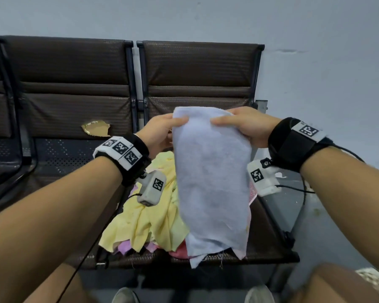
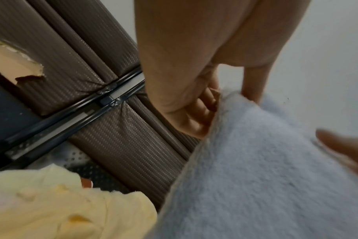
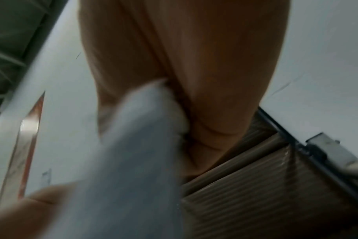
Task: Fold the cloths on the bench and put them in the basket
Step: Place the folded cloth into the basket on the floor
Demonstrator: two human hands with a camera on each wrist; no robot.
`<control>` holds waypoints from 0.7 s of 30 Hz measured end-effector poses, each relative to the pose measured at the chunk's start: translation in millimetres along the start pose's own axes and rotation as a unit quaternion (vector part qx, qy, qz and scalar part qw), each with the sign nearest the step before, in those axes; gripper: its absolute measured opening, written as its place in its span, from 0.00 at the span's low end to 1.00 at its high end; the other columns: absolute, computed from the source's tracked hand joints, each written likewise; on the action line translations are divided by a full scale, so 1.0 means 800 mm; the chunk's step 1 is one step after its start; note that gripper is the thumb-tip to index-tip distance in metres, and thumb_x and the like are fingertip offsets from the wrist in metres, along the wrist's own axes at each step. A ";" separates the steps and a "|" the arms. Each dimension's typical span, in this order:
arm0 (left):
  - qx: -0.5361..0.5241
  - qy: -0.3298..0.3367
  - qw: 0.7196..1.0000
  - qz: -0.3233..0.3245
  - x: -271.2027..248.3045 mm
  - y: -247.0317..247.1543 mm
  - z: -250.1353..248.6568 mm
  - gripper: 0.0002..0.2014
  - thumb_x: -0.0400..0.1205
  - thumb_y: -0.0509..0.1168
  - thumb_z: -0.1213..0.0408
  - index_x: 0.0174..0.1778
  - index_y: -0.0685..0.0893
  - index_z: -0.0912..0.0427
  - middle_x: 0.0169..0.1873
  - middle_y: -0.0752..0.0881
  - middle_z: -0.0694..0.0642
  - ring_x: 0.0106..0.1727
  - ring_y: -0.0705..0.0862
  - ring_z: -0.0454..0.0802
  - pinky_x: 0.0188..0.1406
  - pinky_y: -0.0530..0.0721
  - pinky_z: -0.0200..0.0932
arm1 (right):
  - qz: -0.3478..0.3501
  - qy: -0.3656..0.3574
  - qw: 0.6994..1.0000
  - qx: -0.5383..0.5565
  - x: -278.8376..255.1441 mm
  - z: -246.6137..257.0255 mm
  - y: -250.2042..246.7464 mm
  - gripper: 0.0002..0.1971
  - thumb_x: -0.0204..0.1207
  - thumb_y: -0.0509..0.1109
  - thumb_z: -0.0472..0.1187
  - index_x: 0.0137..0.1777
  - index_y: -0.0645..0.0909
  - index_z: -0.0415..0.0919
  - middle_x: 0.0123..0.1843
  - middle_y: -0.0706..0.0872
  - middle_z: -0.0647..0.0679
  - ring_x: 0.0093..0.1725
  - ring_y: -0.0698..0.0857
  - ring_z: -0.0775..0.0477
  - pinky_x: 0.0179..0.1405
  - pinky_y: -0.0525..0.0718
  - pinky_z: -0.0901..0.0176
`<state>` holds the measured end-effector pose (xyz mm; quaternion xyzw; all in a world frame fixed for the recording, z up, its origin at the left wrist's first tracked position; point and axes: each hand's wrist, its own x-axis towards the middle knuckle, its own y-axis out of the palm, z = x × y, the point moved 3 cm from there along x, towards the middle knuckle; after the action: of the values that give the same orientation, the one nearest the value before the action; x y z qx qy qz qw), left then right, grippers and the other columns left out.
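Observation:
A pale blue cloth [image 1: 212, 182] hangs folded over in the air above the bench seat. My left hand [image 1: 160, 132] pinches its top left edge, thumb in front and fingers behind. At the top right edge my right hand [image 1: 243, 125] pinches it the same way. The left wrist view shows the blue cloth [image 2: 266, 177] close up with my left hand [image 2: 194, 105] behind it. In the blurred right wrist view the blue cloth [image 3: 133, 153] runs between thumb and palm. A heap of yellow cloth [image 1: 149, 215] with pink ones under it lies on the seat. No basket is in view.
The brown padded bench [image 1: 197, 68] stands against a grey wall, with a torn patch [image 1: 95, 127] in the left backrest. Black cables trail from my wrist cameras. My knees and shoes show at the bottom. A grey floor [image 1: 293, 204] lies to the right of the bench.

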<state>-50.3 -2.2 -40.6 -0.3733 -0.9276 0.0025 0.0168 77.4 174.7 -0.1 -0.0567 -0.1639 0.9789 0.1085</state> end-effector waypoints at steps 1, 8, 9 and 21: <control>0.034 0.021 0.999 -0.028 0.008 -0.002 -0.003 0.15 0.85 0.67 0.60 0.63 0.87 0.64 0.43 0.88 0.57 0.39 0.82 0.51 0.36 0.80 0.43 | -0.016 0.014 0.998 -0.063 0.005 -0.006 -0.010 0.12 0.74 0.80 0.43 0.50 0.90 0.34 0.48 0.94 0.43 0.43 0.92 0.47 0.40 0.90 0.57; 0.233 0.159 0.946 -0.160 0.065 -0.010 -0.052 0.12 0.80 0.66 0.57 0.46 0.91 0.62 0.46 0.92 0.64 0.48 0.90 0.58 0.52 0.88 0.65 | -0.240 -0.079 0.959 -0.128 0.052 -0.007 -0.062 0.05 0.76 0.75 0.40 0.40 0.88 0.40 0.40 0.86 0.42 0.43 0.83 0.46 0.45 0.84 0.48; 0.218 0.171 0.946 -0.168 0.071 -0.011 -0.063 0.11 0.80 0.66 0.56 0.44 0.91 0.57 0.45 0.92 0.61 0.50 0.91 0.59 0.51 0.89 0.63 | -0.262 -0.110 0.952 -0.113 0.057 0.000 -0.064 0.06 0.78 0.73 0.40 0.43 0.88 0.38 0.41 0.86 0.40 0.43 0.82 0.46 0.46 0.83 0.46; 0.108 0.126 0.982 -0.089 0.024 -0.029 0.002 0.06 0.85 0.67 0.66 0.51 0.86 0.66 0.47 0.88 0.62 0.48 0.86 0.55 0.54 0.87 0.58 | -0.169 -0.134 0.973 -0.086 0.037 -0.047 -0.023 0.08 0.81 0.66 0.41 0.45 0.85 0.41 0.44 0.84 0.44 0.46 0.82 0.47 0.50 0.80 0.49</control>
<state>-80.1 -5.9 -41.5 -0.2829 -0.9417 0.0536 0.1742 57.7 210.3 -31.5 0.0946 -0.2679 0.9273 0.2437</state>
